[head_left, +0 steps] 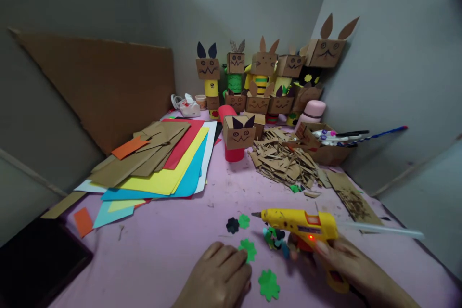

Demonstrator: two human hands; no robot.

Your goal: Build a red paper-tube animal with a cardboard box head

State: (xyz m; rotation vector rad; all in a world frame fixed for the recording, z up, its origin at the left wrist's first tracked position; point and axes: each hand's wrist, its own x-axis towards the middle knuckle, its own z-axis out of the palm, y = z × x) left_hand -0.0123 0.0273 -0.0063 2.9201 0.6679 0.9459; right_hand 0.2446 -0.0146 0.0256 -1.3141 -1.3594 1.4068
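My right hand (334,252) grips the handle of a yellow hot glue gun (299,221), its nozzle pointing left. A red light glows on the gun and a clear glue stick (386,229) sticks out of its back. My left hand (218,276) is low on the table with its fingers curled together; the fingertips are hidden. Beside those fingers lies a green paper flower (248,250). A larger green paper flower (269,285) is between the hands. Farther up are a small green flower (244,221) and a black one (233,224). Mixed small paper cutouts (272,237) lie beneath the gun.
A red-bodied cardboard cat figure (238,137) stands mid-table; several similar figures (262,65) line the back. Coloured paper and cardboard sheets (187,173) are stacked left. On the right are cardboard scraps (285,161), a pen box (330,154) and a pink bottle (312,111).
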